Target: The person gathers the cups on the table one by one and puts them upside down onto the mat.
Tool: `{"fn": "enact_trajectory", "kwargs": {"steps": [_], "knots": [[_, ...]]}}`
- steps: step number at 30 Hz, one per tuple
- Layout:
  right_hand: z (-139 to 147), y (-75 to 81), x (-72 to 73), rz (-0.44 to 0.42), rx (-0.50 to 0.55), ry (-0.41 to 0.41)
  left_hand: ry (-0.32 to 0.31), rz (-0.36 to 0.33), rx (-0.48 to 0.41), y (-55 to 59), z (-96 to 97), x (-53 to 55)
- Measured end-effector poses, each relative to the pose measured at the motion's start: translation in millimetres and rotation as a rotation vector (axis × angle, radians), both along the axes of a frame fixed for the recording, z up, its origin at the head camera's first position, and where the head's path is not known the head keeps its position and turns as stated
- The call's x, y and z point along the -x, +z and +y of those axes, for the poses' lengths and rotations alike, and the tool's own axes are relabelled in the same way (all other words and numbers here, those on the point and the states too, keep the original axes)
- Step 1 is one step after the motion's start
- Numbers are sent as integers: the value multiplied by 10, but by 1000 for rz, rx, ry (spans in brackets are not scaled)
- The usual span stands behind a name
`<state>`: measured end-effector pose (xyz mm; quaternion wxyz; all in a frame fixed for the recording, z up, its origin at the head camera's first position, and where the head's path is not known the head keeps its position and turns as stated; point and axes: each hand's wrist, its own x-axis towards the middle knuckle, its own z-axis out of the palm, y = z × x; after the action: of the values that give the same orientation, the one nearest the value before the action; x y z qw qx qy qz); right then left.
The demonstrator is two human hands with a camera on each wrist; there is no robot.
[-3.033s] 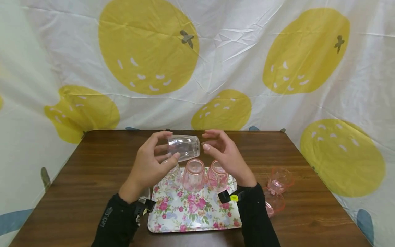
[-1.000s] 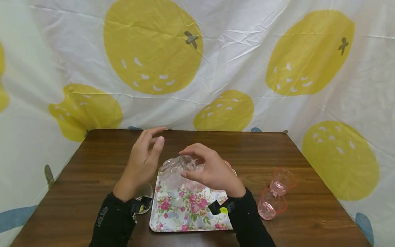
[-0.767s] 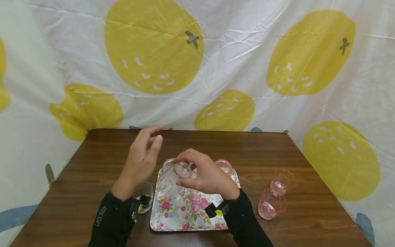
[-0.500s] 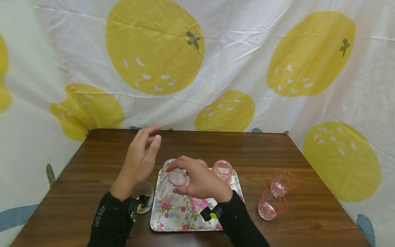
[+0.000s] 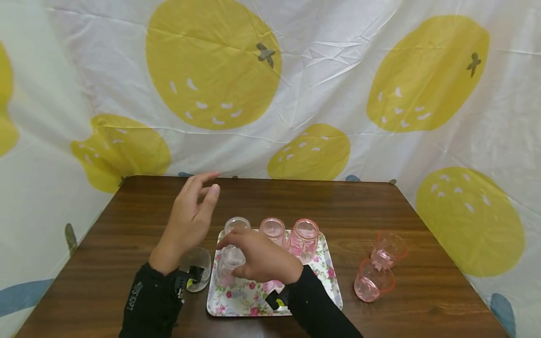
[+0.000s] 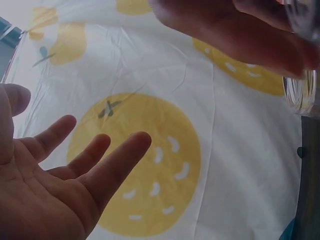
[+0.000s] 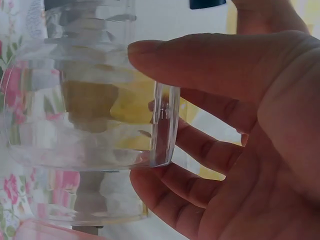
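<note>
My right hand (image 5: 262, 256) grips a clear drinking glass (image 5: 231, 259), bottom up, by its base end, low over the left part of the flowered tray (image 5: 253, 300). In the right wrist view the thumb and fingers of the right hand (image 7: 235, 130) pinch the base of the clear glass (image 7: 95, 115). Along the tray's back edge stand an upturned clear glass (image 5: 236, 224) and two upturned pink-tinted glasses (image 5: 272, 230). The left hand (image 5: 188, 220) hovers left of the tray, fingers spread and palm bare in the left wrist view.
Another clear glass (image 5: 202, 270) stands on the wooden table (image 5: 127, 263) just left of the tray, partly behind my left wrist. Two pink glasses (image 5: 372, 285) are on the right side of the table. A fruit-patterned cloth (image 5: 313, 94) hangs behind.
The clear glass passed from my left hand to my right. The right hand brought it down and left over the tray, turning it bottom up. The left hand drew slightly back leftward.
</note>
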<state>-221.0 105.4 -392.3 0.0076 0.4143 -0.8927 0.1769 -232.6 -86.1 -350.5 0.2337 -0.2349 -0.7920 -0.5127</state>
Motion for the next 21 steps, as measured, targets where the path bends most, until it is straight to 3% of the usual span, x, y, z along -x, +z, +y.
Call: {"fn": "enact_trajectory", "kwargs": {"steps": [10,21], "knots": [[-70,-97,13,-40,-47,11,30,-14,19,13,-23,-12],[-97,-128,-17,-26,-50,-23,13,-28,38,9,-32,-12]]}}
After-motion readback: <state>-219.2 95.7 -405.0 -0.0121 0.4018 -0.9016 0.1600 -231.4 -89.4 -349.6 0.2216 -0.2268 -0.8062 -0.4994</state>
